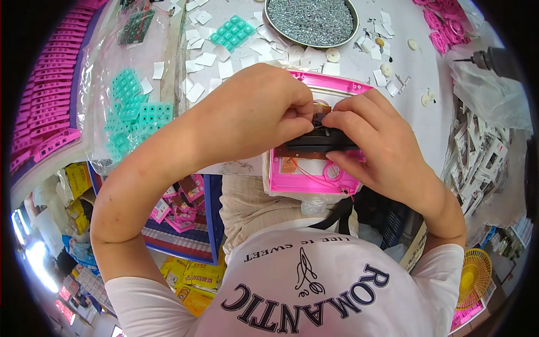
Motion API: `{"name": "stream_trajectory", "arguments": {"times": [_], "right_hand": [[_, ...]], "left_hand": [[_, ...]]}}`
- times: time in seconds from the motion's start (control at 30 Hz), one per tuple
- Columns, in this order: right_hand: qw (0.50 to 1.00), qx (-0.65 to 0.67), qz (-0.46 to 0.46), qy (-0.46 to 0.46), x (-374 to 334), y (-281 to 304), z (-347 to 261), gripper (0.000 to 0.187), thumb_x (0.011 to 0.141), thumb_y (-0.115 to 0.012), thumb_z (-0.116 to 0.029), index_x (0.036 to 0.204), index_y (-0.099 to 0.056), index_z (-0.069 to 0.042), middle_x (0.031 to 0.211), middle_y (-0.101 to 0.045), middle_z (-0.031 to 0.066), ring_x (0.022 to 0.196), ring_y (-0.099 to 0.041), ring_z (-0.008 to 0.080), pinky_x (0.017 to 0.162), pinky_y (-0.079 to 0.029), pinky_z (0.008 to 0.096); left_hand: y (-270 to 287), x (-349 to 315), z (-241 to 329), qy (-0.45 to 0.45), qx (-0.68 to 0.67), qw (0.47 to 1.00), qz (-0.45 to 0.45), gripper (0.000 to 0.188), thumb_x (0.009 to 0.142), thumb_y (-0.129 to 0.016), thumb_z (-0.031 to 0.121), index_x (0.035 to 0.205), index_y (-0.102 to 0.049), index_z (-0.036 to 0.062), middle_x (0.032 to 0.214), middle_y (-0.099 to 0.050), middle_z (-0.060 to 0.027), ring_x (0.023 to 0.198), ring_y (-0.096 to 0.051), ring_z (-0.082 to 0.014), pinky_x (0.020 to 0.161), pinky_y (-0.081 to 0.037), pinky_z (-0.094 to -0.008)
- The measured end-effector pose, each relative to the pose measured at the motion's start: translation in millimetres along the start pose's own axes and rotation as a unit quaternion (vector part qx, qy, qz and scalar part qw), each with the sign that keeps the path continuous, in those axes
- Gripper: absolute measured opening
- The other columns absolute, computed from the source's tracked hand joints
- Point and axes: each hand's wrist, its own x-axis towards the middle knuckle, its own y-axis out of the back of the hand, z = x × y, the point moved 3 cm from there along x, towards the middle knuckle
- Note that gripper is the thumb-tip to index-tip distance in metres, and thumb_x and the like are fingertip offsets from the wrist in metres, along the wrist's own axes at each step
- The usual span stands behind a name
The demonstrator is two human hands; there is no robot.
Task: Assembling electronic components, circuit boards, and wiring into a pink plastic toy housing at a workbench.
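Observation:
A pink plastic casing [281, 181] lies at the table's near edge, in front of my body. Inside it are a brown circuit board [317, 155], thin red wires and a long black plastic bar [314, 142]. My left hand [266, 109] reaches over the casing from the left, its thumb and fingers pinched at the board's upper part; what they hold is hidden. From the right, my right hand [379, 143] curls around the black bar, thumb at its near side and fingertips beyond it, close to the left fingertips.
A round metal tray [269, 25] of screws stands at the back. Teal keypads [233, 33] and white square pieces lie around it. More teal keypads [132, 106] are on the left. White plastic parts [483, 160] are heaped right, below a black-bodied power screwdriver [494, 62]. Pink parts [50, 73] line the far left.

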Motion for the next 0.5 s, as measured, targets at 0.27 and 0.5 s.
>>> {"name": "stream_trajectory", "arguments": {"times": [0.27, 0.5], "right_hand": [[0.999, 0.022, 0.03, -0.017, -2, -4, 1, 0.056, 0.065, -0.087, -0.006, 0.115, -0.061, -0.003, 0.107, -0.063, 0.0147, 0.094, -0.06, 0.0352, 0.079, -0.052, 0.0425], [0.999, 0.023, 0.027, -0.027, -1, -5, 0, 0.056, 0.064, -0.087, -0.006, 0.114, -0.061, -0.003, 0.107, -0.063, 0.0148, 0.092, -0.061, 0.0355, 0.078, -0.053, 0.0427]], "left_hand": [[-6, -7, -8, -0.107, 0.017, 0.992, 0.068, 0.007, 0.088, -0.071, 0.005, 0.09, -0.066, 0.0014, 0.078, -0.062, -0.0101, 0.067, -0.058, -0.0241, 0.061, -0.046, -0.0343], [-12, -5, -14, -0.139, -0.009, 0.987, 0.075, 0.006, 0.087, -0.071, 0.004, 0.09, -0.066, 0.0011, 0.08, -0.062, -0.0105, 0.07, -0.058, -0.0265, 0.064, -0.047, -0.0351]]}}
